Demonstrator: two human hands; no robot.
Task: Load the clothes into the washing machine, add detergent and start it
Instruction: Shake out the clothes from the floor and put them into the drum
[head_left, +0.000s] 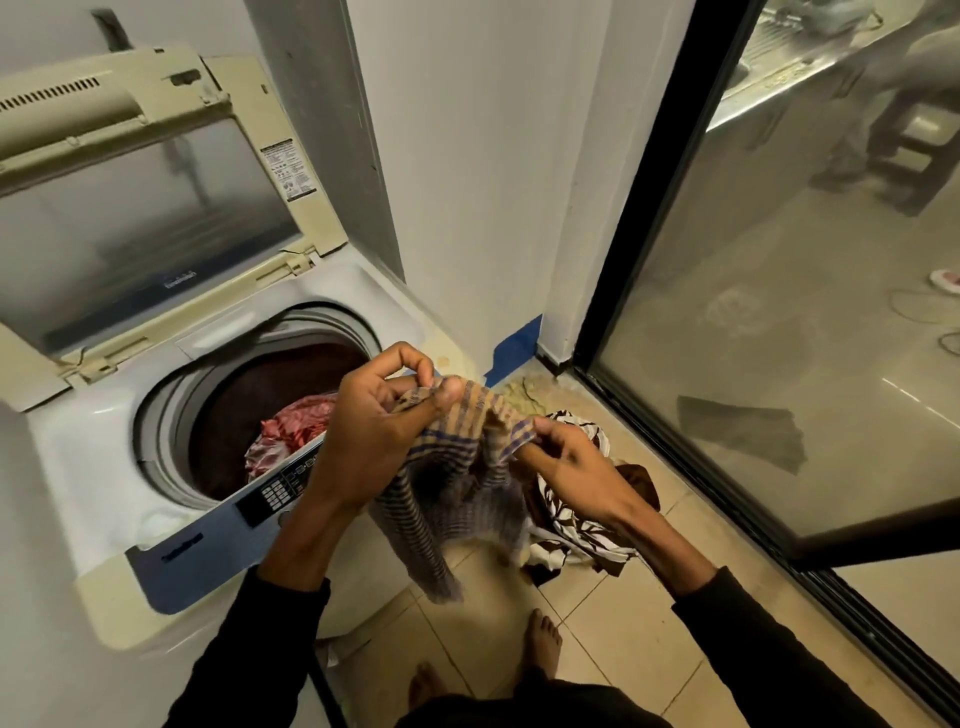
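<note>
Both hands hold a striped cloth (457, 483) beside the washer (156, 467): left hand (374, 415) and right hand (566, 457) each pinch its top edge. Loading is under way; next, I judge, it must go in the drum (234, 415), over a red garment (291, 431). Lid sticker (283, 169) unreadable.

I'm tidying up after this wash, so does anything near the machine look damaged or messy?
Yes. Blue tape is stuck over the wall's foot beside the washing machine, and the floor tile below looks cracked and stained yellowish. Clothes lie heaped on the floor.
</note>
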